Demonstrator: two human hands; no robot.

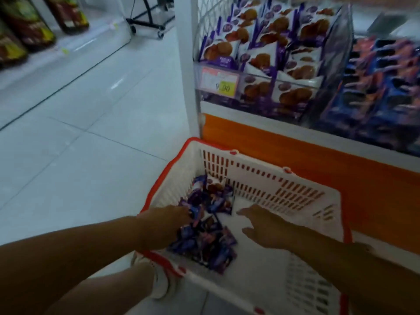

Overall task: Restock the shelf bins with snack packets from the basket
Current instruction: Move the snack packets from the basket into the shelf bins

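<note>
As I gather packets [204,242] from the basket [272,176]:
left hand [168,221] grip unclear, right hand [261,228] spread, empty; next, grasp, lift to upper-right bin [203,26].

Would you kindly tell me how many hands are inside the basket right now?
2: the left hand on the packet pile, the right hand open over the bare floor of the basket. None seems hidden.

A black wheeled stand [147,21] sits on the pale tiled floor [91,133]; dark packages [25,28], perhaps bottles, line the far-left shelf [75,45].
</note>
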